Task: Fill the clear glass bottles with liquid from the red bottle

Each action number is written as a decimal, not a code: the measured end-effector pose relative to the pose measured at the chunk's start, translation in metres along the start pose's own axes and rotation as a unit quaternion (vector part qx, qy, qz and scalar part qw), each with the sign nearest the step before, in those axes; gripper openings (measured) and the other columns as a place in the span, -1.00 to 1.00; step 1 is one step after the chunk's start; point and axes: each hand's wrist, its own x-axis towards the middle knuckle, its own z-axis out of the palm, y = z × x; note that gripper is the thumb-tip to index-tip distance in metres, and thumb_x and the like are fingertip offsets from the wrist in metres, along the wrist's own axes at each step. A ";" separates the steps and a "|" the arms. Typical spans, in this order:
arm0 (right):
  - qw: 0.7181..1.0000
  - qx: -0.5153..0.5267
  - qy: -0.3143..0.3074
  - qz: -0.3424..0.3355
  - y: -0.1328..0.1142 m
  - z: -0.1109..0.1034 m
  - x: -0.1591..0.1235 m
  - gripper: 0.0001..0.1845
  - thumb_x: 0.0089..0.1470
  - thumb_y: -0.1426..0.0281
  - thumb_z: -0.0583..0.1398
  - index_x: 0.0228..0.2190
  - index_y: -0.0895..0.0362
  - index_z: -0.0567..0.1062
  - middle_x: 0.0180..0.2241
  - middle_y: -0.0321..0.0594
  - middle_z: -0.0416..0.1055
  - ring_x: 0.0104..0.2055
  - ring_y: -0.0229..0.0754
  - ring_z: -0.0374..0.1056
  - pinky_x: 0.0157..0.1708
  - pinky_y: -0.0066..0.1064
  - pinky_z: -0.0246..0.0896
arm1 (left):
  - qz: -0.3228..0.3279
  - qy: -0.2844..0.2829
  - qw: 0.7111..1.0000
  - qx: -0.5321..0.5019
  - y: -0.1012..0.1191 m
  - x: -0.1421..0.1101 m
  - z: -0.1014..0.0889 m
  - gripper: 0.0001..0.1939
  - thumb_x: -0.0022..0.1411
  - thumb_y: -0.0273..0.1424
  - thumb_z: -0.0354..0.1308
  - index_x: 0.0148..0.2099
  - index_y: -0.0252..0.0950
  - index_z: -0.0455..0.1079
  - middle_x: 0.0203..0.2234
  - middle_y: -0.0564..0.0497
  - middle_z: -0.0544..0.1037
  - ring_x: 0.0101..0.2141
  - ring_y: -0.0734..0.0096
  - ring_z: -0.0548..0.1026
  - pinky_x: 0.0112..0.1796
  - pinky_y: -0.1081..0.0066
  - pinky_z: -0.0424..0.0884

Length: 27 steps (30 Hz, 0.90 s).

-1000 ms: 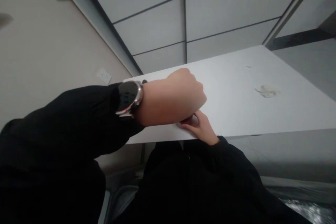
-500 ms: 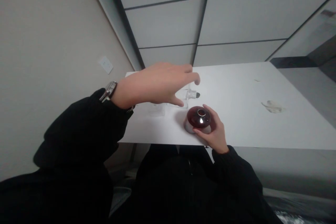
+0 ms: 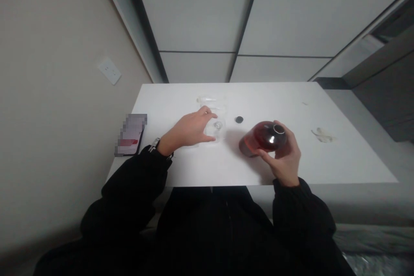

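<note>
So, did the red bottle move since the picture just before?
Yes: the red bottle in the right hand has moved right, closer to the pale patch on the table.

Dim light leaves a glint on the bottle [image 3: 261, 137]

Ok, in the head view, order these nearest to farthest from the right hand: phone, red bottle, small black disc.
1. Red bottle, in the right hand.
2. Small black disc, left of the bottle.
3. Phone, left edge of the table.
</note>
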 end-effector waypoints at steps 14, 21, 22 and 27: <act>0.995 0.043 0.000 0.090 0.021 0.004 0.008 -0.15 -0.08 0.22 0.49 0.22 -0.08 0.37 0.24 -0.05 0.35 0.26 0.17 0.35 0.13 0.12 0.44 | -0.063 0.194 0.968 -0.145 -0.031 -0.057 0.032 0.12 0.09 -0.06 0.47 0.51 -0.15 -0.07 0.42 -0.29 0.17 0.35 -0.14 0.28 0.33 -0.12 0.23; 0.989 0.046 -0.025 0.139 0.026 0.010 0.003 -0.01 -0.14 0.20 0.51 0.24 -0.05 0.22 0.27 -0.02 0.25 0.31 0.19 0.28 0.30 0.23 0.22 | -0.175 0.230 0.901 -0.322 -0.034 -0.087 0.082 -0.05 0.15 -0.17 0.41 0.44 -0.19 0.02 0.36 -0.30 0.30 0.38 -0.04 0.28 0.36 -0.13 0.17; 0.989 0.040 -0.020 0.142 0.026 0.010 0.003 0.00 -0.17 0.20 0.52 0.22 -0.05 0.22 0.23 -0.02 0.26 0.27 0.19 0.32 0.29 0.23 0.24 | -0.191 0.242 0.893 -0.329 -0.030 -0.087 0.084 -0.12 0.14 -0.17 0.42 0.39 -0.20 0.11 0.31 -0.27 0.37 0.34 -0.02 0.34 0.34 -0.12 0.22; 0.992 0.019 -0.007 0.124 0.013 0.003 -0.002 -0.07 -0.21 0.16 0.53 0.12 -0.01 0.23 0.09 -0.05 0.34 0.10 0.13 0.44 0.11 0.15 0.44 | -0.216 0.286 0.866 -0.349 0.005 -0.094 0.088 -0.25 0.10 -0.15 0.44 0.27 -0.17 0.27 0.17 -0.15 0.51 0.22 0.01 0.49 0.18 -0.05 0.47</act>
